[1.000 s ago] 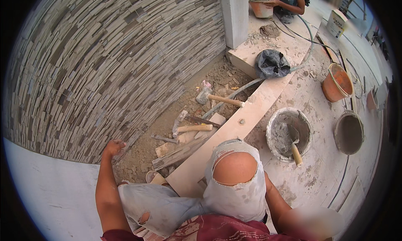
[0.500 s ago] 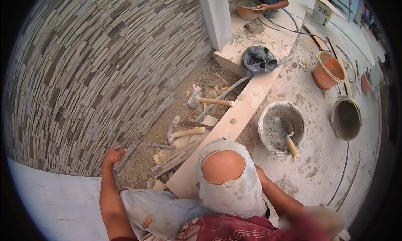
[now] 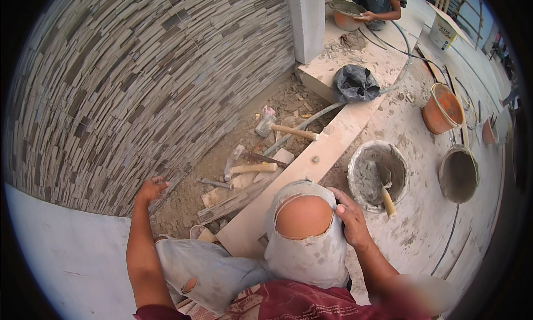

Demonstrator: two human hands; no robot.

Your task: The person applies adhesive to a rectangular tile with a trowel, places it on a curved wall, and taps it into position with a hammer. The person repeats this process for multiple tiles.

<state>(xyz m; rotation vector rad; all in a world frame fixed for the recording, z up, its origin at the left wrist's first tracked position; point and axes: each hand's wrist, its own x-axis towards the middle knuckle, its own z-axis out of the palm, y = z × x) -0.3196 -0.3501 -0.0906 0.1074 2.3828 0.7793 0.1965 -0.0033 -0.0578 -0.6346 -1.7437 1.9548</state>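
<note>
My left hand is at the lower edge of the stone-strip wall, its fingers partly stretched along the strips and nothing seen in them; whether they press on the stone I cannot tell. Against the side of my raised knee lies my right hand, fingers extended and empty. To its right, a bucket of wet mortar holds a trowel with a wooden handle. Between wall and ledge, two hammers with pale handles lie on the rubble, beside a metal chisel-like bar.
A tiled ledge runs past my knee, with a black plastic bag on it. Orange and dark buckets stand at the right. A co-worker's hand touches a mortar bucket beyond the pillar. Hoses cross the floor.
My right hand has come up from beside my leg onto the side of the knee. My left hand stays by the wall, slightly higher in view. The whole view has shifted a little.
</note>
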